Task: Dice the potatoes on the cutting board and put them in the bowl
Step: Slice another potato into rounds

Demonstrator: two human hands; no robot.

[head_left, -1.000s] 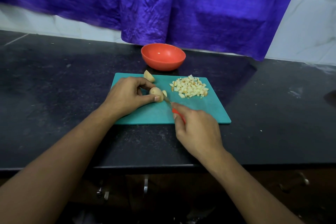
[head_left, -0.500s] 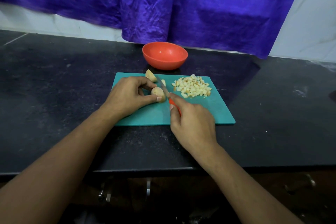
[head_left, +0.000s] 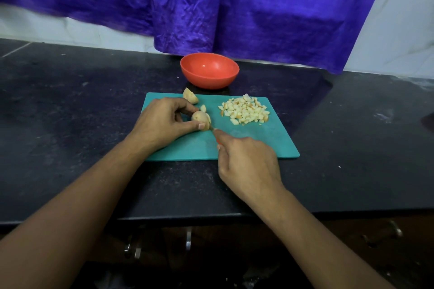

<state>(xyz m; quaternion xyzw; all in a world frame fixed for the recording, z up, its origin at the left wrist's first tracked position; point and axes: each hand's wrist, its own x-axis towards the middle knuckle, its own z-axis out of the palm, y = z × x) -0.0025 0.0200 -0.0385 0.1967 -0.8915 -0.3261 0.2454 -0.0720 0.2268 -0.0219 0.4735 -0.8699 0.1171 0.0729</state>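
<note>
Left hand (head_left: pixel 164 122) is on anchor duty: thumb on the near side and fingers curled over the far side of a potato chunk (head_left: pixel 200 119), pinching it down around the middle of the teal cutting board (head_left: pixel 258 143) so the rounded thing can't roll. Right hand (head_left: pixel 249 162), lower and to the right in the frame, is wrapped tight round a knife (head_left: pixel 217 141). Only a sliver of orange handle and a bit of blade poke out toward the chunk's right end, so I honestly can't tell if the edge is through it or just resting there. That left thumb tip sits pretty close to the blade, which is the one thing I'd watch. A thin slice (head_left: pixel 203 108) lies just above the chunk. Another potato half (head_left: pixel 190 98) waits at the board's top edge, parked out of the way. The diced pile (head_left: pixel 244 110) is heaped in the upper right of the board, well apart from the cutting spot, so there's room to work. The red bowl (head_left: pixel 209 80) stands on the black surface (head_left: pixel 70 101) just past the board's far edge, handy for scraping into. I don't see any dice in it yet, so my read is the chopping's maybe halfway and the transfer hasn't begun.
</note>
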